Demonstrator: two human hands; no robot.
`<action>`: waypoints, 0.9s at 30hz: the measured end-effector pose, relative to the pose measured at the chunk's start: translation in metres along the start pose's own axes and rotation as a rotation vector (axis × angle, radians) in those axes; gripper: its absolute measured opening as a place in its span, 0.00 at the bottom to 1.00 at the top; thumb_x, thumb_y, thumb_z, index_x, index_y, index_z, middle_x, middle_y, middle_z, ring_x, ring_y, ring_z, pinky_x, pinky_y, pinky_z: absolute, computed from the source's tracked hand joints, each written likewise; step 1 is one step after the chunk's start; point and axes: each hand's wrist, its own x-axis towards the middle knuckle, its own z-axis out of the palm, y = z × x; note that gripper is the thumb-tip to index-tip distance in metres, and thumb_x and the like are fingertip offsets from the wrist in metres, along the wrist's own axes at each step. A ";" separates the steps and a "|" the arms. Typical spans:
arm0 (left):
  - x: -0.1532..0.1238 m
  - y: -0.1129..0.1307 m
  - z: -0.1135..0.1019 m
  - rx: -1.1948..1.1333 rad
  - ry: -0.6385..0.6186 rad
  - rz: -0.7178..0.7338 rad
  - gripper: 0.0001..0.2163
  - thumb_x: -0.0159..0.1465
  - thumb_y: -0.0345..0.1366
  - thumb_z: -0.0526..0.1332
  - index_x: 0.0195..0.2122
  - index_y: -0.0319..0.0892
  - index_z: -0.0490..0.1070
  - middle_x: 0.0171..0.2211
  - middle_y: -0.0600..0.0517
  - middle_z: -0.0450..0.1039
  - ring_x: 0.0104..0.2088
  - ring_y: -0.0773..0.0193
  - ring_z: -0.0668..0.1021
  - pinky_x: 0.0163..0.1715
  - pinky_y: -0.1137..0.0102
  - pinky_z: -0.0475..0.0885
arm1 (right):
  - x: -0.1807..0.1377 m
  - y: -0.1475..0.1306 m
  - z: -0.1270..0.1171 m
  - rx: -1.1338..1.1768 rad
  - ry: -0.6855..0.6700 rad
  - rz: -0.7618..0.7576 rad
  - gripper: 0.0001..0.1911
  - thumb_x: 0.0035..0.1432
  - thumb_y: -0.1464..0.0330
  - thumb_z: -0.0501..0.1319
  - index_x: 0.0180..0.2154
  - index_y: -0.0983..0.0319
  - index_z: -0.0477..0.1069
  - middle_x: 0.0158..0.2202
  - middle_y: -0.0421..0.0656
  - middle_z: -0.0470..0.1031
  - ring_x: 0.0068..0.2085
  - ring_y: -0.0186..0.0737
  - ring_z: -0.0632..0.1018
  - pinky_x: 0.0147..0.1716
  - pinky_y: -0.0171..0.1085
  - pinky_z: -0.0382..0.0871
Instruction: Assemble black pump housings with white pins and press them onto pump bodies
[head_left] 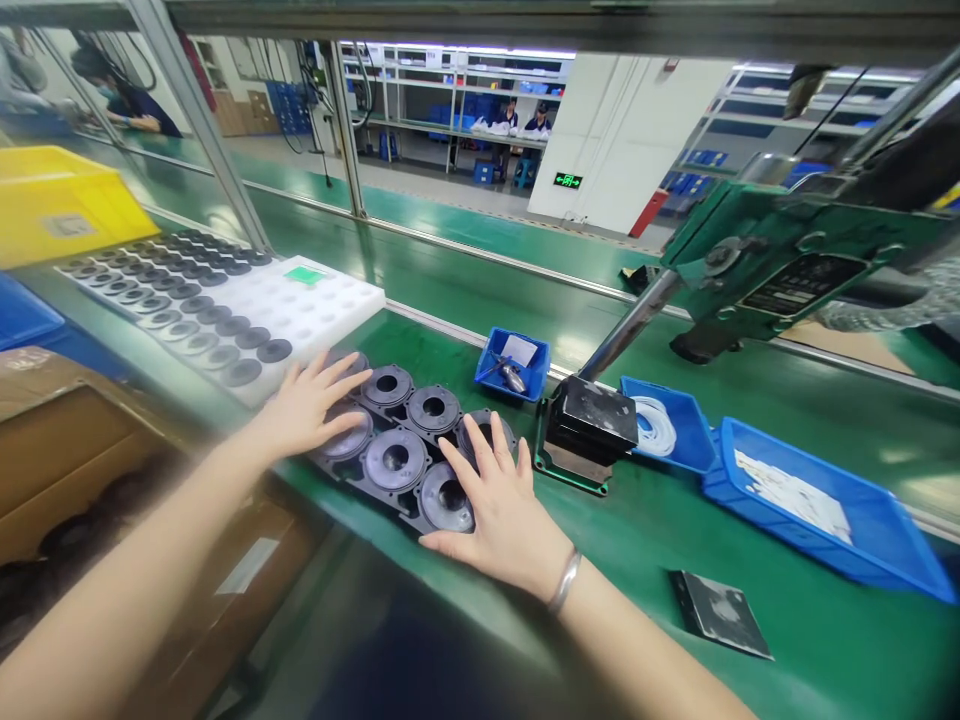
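Two rows of round dark plastic housings with centre holes lie side by side on the green workbench. My left hand rests with spread fingers over the housings at the left end of the rows. Over the right end, my right hand is spread too, its fingers touching or just above the last housings. Neither hand is wrapped around anything. Both hands partly cover the housings under them. A metal bangle circles my right wrist.
A green press with a black block stands right of the housings. Blue bins and a small blue tray sit nearby. A white foam tray with black discs, a yellow crate and a cardboard box are left.
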 end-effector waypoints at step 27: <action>0.010 -0.030 0.002 -0.022 -0.045 0.033 0.30 0.67 0.59 0.48 0.68 0.58 0.49 0.70 0.56 0.46 0.70 0.44 0.47 0.64 0.45 0.48 | 0.029 -0.006 0.025 -0.034 0.010 -0.014 0.42 0.56 0.45 0.59 0.66 0.55 0.55 0.72 0.52 0.36 0.69 0.70 0.36 0.58 0.76 0.38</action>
